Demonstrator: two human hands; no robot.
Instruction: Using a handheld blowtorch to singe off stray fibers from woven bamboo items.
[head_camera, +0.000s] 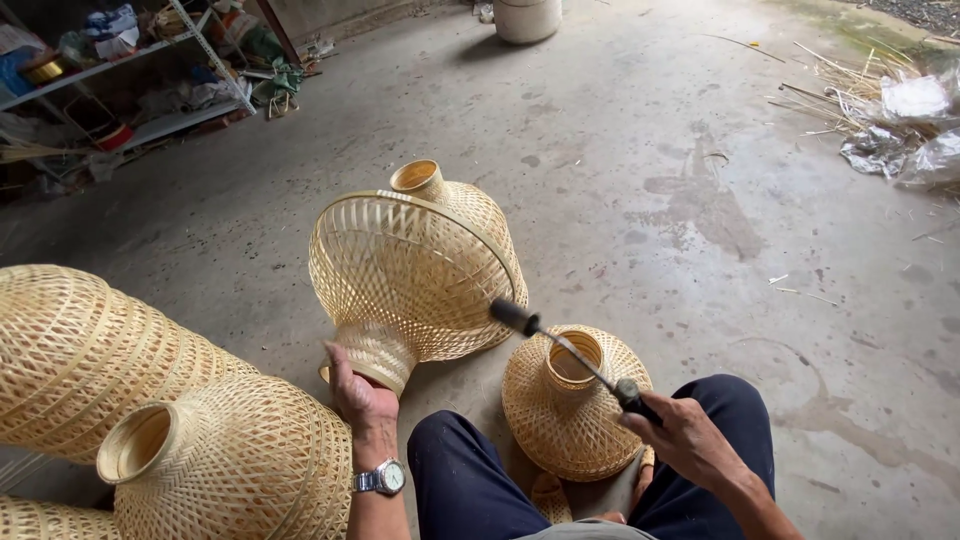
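Note:
My left hand (357, 395), with a wristwatch on the wrist, grips the narrow neck of a woven bamboo lampshade (400, 270) that is tilted so its wide open rim faces me. Behind it lies another woven shade (470, 205), neck up. My right hand (680, 430) holds a thin metal tool (572, 352) with a dark tip, and the tip points at the held shade's lower side. A smaller woven shade (570, 400) stands neck up on the floor between my knees.
Several large woven shades (150, 400) are stacked at my left. A metal shelf (130, 70) with clutter stands far left. A white bucket (527, 18) is at the back. Bamboo strips and plastic sheets (890, 110) lie far right on the concrete floor (700, 200).

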